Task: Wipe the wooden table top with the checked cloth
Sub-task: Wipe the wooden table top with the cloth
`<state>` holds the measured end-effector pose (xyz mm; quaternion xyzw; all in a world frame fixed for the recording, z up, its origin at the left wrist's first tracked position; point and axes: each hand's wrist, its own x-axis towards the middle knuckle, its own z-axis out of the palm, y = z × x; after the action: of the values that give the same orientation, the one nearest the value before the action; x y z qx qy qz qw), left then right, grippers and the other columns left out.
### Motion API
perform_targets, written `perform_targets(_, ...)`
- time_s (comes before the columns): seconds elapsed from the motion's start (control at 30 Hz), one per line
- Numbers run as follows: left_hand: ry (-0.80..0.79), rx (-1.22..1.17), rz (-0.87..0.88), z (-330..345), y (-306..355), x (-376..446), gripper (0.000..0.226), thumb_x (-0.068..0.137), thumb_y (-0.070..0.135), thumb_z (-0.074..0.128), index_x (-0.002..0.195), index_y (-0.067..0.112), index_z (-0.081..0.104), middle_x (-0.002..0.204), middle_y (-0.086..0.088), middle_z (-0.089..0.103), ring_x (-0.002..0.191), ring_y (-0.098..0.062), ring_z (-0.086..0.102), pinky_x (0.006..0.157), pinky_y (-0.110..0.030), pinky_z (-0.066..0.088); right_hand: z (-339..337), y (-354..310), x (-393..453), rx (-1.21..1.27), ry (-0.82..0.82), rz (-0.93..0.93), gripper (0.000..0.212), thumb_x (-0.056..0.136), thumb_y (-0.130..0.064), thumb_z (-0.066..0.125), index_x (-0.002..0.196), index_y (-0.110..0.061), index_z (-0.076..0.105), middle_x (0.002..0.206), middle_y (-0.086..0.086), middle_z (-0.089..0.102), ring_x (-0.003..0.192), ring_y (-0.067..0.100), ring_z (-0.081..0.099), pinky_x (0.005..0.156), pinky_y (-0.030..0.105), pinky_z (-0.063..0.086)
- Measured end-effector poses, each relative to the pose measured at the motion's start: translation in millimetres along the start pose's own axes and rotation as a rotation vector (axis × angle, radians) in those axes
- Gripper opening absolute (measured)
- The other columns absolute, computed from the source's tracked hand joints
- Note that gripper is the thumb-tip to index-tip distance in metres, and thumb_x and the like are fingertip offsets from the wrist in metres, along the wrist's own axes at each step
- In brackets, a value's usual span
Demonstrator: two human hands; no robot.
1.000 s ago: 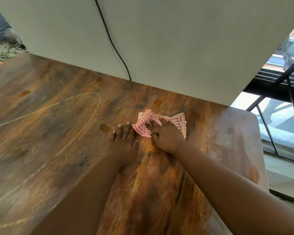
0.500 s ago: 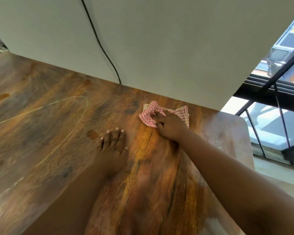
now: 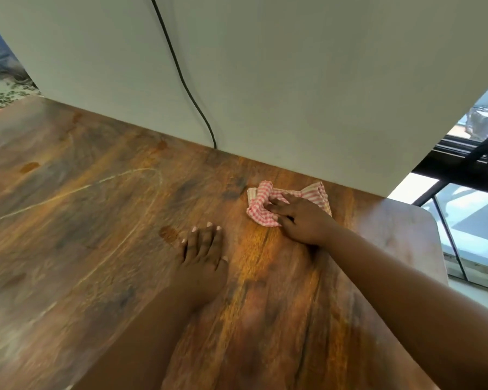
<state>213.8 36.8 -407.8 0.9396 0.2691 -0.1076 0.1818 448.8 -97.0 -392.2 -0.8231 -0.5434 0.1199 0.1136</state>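
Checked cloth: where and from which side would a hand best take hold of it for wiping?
Probably the raised fold at the left of the cloth, taken from above on the near side. The cloth lies bunched on the table, close to the wall, so the far side is cramped. The right hand already grips it there, fingers curled into the folds. The left hand rests flat on the table, apart from it.

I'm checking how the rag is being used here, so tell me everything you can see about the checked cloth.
The checked cloth is red-and-white gingham fabric, with a paler striped-looking part at its right end. It lies bunched and crumpled, not spread flat, on the wooden table near the far edge, close to the white wall. The right hand lies on top of it, fingers curled into the folds. The left hand rests flat on the wood, apart from it.
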Motion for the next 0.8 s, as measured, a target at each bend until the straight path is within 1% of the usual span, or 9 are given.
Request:
perform_targets(0.1, -0.038, -0.017, -0.004, -1, -1, 6, 0.060, 0.102, 0.043, 0.014, 0.149, 0.029, -0.020, 0.157, 0.005, -0.028, 0.142, -0.020, -0.029, 0.115, -0.041, -0.016, -5, 13, 15, -0.033, 0.052, 0.102, 0.044, 0.099, -0.027, 0.038, 0.142, -0.031, 0.037, 0.152, -0.001, 0.031, 0.143, 0.026, 0.021, 0.114, 0.036, 0.017)
perform_targets(0.23, -0.085, -0.021, -0.012, -6, 0, 25, 0.063, 0.100, 0.048, 0.015, 0.148, 0.031, -0.022, 0.155, 0.004, -0.031, 0.141, -0.024, -0.031, 0.115, -0.046, -0.016, -7, 17, 45, -0.042, 0.109, 0.189, 0.042, 0.099, -0.028, 0.037, 0.141, -0.029, 0.040, 0.152, 0.003, 0.033, 0.141, 0.029, 0.024, 0.111, 0.037, 0.021)
perform_targets(0.3, -0.074, -0.006, -0.016, -8, 1, 33, 0.064, 0.100, 0.050, 0.015, 0.148, 0.031, -0.022, 0.156, 0.003, -0.030, 0.141, -0.023, -0.031, 0.115, -0.046, -0.015, -8, 15, 60, -0.031, 0.125, 0.209, 0.042, 0.099, -0.028, 0.038, 0.141, -0.027, 0.041, 0.151, 0.005, 0.034, 0.140, 0.030, 0.026, 0.110, 0.038, 0.023)
perform_targets(0.5, -0.100, -0.003, -0.023, -17, 9, 54, 0.065, 0.100, 0.051, 0.015, 0.147, 0.029, -0.024, 0.154, 0.004, -0.033, 0.140, -0.024, -0.034, 0.112, -0.044, -0.019, -5, 11, 81, -0.065, 0.125, 0.219, 0.043, 0.099, -0.028, 0.035, 0.142, -0.025, 0.040, 0.152, 0.004, 0.033, 0.140, 0.030, 0.025, 0.109, 0.041, 0.028)
perform_targets(0.63, -0.108, 0.004, -0.024, -20, 12, 55, 0.066, 0.100, 0.050, 0.017, 0.148, 0.028, -0.023, 0.154, 0.003, -0.033, 0.140, -0.024, -0.033, 0.113, -0.045, -0.018, -1, -11, 95, -0.074, 0.094, 0.161, 0.044, 0.099, -0.028, 0.035, 0.142, -0.025, 0.038, 0.151, 0.005, 0.033, 0.138, 0.031, 0.029, 0.108, 0.039, 0.027)
perform_targets(0.73, -0.102, 0.001, -0.036, -21, 11, 52, 0.068, 0.100, 0.050, 0.018, 0.148, 0.025, -0.023, 0.155, 0.003, -0.033, 0.140, -0.023, -0.033, 0.114, -0.044, -0.017, 5, -34, 107, -0.080, 0.058, 0.078, 0.045, 0.099, -0.029, 0.034, 0.143, -0.025, 0.036, 0.152, 0.004, 0.032, 0.139, 0.030, 0.026, 0.111, 0.039, 0.022)
perform_targets(0.8, -0.095, -0.004, -0.034, -20, 12, 52, 0.069, 0.100, 0.049, 0.018, 0.148, 0.022, -0.024, 0.155, 0.001, -0.033, 0.140, -0.022, -0.033, 0.114, -0.044, -0.017, 8, -38, 101, -0.057, 0.050, 0.021, 0.045, 0.099, -0.028, 0.035, 0.144, -0.026, 0.035, 0.153, 0.004, 0.031, 0.141, 0.029, 0.024, 0.113, 0.040, 0.020)
